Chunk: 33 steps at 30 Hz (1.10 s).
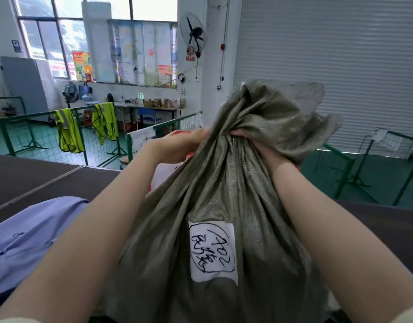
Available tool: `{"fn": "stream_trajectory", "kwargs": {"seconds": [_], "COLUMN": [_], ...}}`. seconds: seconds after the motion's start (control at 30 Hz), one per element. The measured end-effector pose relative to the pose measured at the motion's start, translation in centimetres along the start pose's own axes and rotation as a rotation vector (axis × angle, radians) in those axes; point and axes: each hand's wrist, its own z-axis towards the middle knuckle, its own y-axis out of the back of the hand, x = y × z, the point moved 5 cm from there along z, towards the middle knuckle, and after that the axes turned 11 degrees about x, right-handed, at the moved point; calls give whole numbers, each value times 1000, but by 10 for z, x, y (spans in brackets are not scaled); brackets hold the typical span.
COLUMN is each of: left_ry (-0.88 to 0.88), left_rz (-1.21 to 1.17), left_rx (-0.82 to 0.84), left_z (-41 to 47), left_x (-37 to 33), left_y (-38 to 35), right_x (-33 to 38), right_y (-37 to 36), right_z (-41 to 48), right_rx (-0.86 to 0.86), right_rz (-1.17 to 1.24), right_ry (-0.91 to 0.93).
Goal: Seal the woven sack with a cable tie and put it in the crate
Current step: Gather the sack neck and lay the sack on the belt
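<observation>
Olive-green woven sack (214, 183) upright, centre frame, close to camera, on dark table (37, 178). Neck bunched into pleats, loose mouth flopping up and right above the gather.

Left hand (189, 141) on left side of neck, fingers clenched into the gathered fabric; fingertips mostly hidden behind the folds. Right hand (254, 143) on right side of neck, fingers wrapped round the bunch, gripping tight. Both forearms bare, converging on neck from below.

White label (213, 251) stuck on front of sack, lower middle, handwritten black marker inside a drawn ring, "702" legible, rest unclear.

Cable tie: cannot tell, nothing distinguishable at the neck. Crate: not identifiable.

Lilac cloth (26, 243) lying on table at left, beside left forearm. Something red and white behind sack at left hand, mostly hidden, unclear what.

Background: green mesh barriers (68, 127) with two hi-vis yellow vests (68, 131) hung over top rail. Wall fan (192, 33) on white pillar. Grey roller shutter (340, 54) at right, closed. Windows and posters at left rear, cluttered bench below.
</observation>
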Motion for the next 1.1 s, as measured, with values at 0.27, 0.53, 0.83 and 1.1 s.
{"fn": "stream_trajectory", "kwargs": {"seconds": [0.27,0.53,0.83,1.1], "left_ry": [-68,-245,-168,-73], "left_rz": [54,-335,-353,-376], "left_rx": [-326,-559,-572,-322], "left_z": [17,29,43,47], "left_x": [18,51,48,33], "left_y": [-30,-20,-19,-44], "right_x": [61,27,13,3], "right_y": [-60,-50,-4,-34], "right_z": [-20,-16,-56,-39], "right_rx": [338,470,578,120], "right_rz": [-49,-306,-554,-918], "right_ry": [-173,-475,-662,-187]}}
